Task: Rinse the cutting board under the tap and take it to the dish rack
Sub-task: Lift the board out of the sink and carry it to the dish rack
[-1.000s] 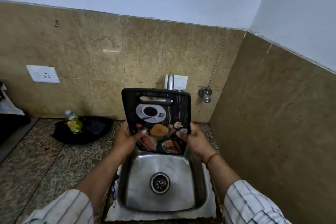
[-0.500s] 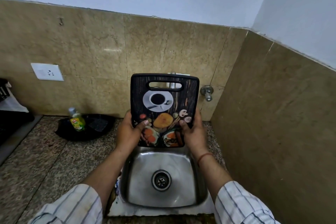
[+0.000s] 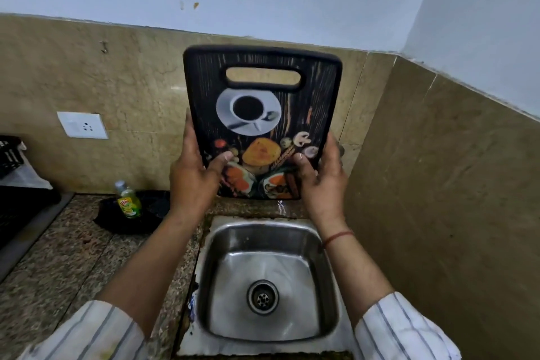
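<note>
I hold a black cutting board [image 3: 263, 90], printed with a coffee cup and food, upright above the back of the steel sink [image 3: 230, 245]. My left hand [image 3: 193, 175] grips its lower left edge and my right hand [image 3: 324, 181] its lower right edge, thumbs on the printed face. Water drips from its bottom edge. The board hides the tap. A dark rack [image 3: 11, 161] shows partly at the far left edge.
A green dish-soap bottle [image 3: 128, 202] stands on a black tray [image 3: 128, 219] left of the sink on the granite counter [image 3: 58, 257]. A wall socket [image 3: 83, 125] sits on the tiled back wall. A tiled side wall [image 3: 438, 199] closes in on the right.
Both hands have lifted the board up from just over the sink to well above it, so it now covers the tap; the view has tilted slightly.
</note>
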